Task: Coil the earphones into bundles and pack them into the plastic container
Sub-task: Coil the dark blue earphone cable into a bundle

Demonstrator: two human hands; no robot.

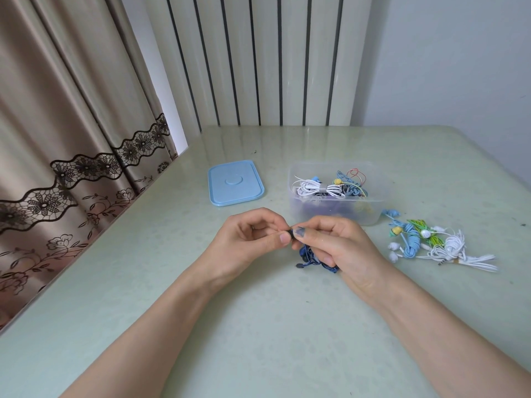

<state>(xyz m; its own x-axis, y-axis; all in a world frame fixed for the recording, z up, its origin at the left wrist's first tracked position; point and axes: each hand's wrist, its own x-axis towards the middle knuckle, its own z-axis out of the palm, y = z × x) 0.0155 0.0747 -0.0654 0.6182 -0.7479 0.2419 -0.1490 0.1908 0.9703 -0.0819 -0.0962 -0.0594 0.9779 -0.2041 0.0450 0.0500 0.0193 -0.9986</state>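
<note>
- Both hands, left hand (253, 239) and right hand (330, 245), are pinching the dark blue corded earphones (311, 258) just before the clear plastic container (334, 206), fingers curling closed to tighten the coil.
- Unpacked pale earphone bundles (431, 244) are waiting right of the container.

Both bare forearms reach in from the near edge of the worktop and converge toward its middle. The left hand (247, 239) has its fingers curled inward, thumb and forefinger closed in a pinching grip at the tips. The right hand (333, 245) sits just beside it, knuckles up, fingers curled under, its thumb tip meeting the left thumb tip. The wrists are well apart.
</note>
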